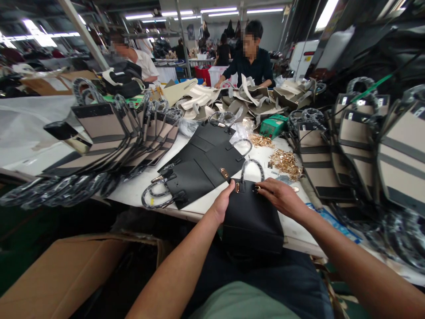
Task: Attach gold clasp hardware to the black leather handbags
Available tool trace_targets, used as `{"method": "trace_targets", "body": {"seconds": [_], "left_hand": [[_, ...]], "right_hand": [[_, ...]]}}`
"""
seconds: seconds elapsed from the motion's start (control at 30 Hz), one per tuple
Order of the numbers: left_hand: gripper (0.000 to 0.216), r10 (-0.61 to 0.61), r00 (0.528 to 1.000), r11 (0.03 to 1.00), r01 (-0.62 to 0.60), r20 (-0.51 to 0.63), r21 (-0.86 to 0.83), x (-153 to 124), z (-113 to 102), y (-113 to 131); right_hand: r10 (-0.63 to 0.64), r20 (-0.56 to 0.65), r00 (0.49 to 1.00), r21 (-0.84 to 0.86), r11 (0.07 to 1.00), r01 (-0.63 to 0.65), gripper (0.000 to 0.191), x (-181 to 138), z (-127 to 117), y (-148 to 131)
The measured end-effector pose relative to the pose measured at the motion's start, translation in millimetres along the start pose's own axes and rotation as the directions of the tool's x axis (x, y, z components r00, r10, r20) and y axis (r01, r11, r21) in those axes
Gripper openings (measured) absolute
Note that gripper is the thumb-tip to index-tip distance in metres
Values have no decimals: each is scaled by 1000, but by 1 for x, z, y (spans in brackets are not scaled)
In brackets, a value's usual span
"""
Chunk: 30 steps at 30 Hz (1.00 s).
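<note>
A black bag piece [250, 215] with a wrapped loop handle [252, 168] hangs over the table's front edge before me. My left hand [224, 199] grips its left edge, thumb upward beside a gold fitting [237, 188]. At the top right of the same piece, the fingers of my right hand [282, 195] are pinched around a small gold metal fitting [257, 188]. More black bag pieces [195, 177] lie overlapped to the left, one with a gold fitting [225, 173] at its corner. The fingers of my left hand behind the piece are hidden.
Piles of small gold hardware [284, 163] lie on the white table [133, 192] beside a green box [274, 126]. Bag panels with wrapped handles are stacked left [106, 128] and right [322, 168]. A cardboard box [63, 274] stands lower left. Across the table a person [252, 62] handles pale pieces.
</note>
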<state>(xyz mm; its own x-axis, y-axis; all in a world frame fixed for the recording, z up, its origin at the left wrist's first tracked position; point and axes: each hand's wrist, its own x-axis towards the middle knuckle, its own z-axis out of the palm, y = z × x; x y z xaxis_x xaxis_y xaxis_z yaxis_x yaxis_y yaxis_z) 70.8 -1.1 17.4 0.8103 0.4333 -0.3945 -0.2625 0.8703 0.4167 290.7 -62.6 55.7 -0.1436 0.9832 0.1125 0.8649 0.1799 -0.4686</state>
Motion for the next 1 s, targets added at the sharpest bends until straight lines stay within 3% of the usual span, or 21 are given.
{"method": "trace_targets", "body": {"seconds": [0.27, 0.47, 0.57, 1.0], "left_hand": [[55, 13, 1000, 999, -14, -27, -32, 3, 0, 0], [55, 3, 999, 999, -5, -45, -39, 6, -3, 2], [56, -25, 999, 999, 24, -36, -45, 7, -5, 1], [52, -32, 998, 998, 30, -48, -59, 9, -4, 3]], "right_hand": [[-67, 66, 996, -183, 980, 78, 29, 11, 1, -6], [-74, -12, 997, -66, 995, 73, 34, 7, 9, 1], [-93, 18, 996, -26, 995, 93, 35, 5, 9, 4], [-121, 144, 982, -176, 974, 146, 35, 13, 4, 5]]}}
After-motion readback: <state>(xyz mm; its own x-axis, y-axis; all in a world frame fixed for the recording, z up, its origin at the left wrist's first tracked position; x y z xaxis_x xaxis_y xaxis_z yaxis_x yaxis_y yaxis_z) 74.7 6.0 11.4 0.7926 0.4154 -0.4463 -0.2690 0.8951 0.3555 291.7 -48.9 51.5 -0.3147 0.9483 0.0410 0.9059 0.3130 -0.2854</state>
